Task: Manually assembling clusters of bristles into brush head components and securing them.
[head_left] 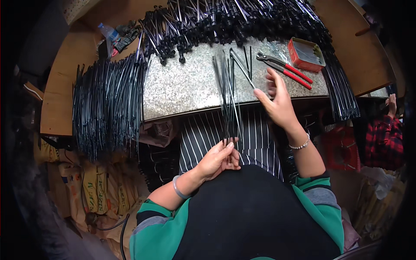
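Left hand (222,158) closed on thin rods (222,82), right hand (279,99) half open

A firm left grip and light right touch should keep the rods from crossing. They run from the left hand up over the tabletop (182,86), left of the right hand; one silver rod (243,70) slants to the right thumb, whether pinched I cannot tell. Red-handled pliers (298,73) lie just beyond.

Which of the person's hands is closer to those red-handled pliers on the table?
Right. The right hand is just on the near side of the pliers. The left hand is farther off, lower in the picture, holding thin dark rods.
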Demonstrator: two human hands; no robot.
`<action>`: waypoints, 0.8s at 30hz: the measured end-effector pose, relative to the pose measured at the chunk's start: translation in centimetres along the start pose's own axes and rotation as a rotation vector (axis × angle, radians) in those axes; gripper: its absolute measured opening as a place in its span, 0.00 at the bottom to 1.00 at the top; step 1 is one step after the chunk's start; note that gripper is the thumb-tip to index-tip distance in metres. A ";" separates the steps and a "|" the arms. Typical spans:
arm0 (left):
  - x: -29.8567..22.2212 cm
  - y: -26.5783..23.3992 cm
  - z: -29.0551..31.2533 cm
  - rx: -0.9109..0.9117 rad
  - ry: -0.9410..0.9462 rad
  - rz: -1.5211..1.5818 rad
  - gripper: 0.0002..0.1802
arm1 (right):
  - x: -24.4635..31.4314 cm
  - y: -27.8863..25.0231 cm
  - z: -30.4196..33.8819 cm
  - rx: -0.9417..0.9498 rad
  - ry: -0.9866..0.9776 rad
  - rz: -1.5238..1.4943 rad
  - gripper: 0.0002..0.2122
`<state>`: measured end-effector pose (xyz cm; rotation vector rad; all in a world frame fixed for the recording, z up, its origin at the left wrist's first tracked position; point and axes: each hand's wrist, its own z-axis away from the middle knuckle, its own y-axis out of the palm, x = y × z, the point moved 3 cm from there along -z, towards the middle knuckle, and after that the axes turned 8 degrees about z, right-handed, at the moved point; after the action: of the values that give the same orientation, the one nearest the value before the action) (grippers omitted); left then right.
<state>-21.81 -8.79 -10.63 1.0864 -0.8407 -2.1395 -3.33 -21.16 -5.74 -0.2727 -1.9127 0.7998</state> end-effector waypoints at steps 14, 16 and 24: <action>-3.5 2.8 3.3 0.162 0.207 -0.222 0.20 | 1.8 -1.9 5.1 -0.007 -0.002 -0.136 0.05; -3.6 4.4 5.8 0.326 0.174 -0.286 0.21 | 2.1 -1.6 5.2 0.020 -0.020 -0.140 0.05; -2.1 4.9 2.5 0.360 0.428 -0.784 0.16 | 7.2 0.8 6.7 0.628 0.096 -0.777 0.11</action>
<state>-21.83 -9.62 -4.79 2.2598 -0.6632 -2.2199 -12.68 -19.64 -3.00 0.7583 -1.4028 0.7688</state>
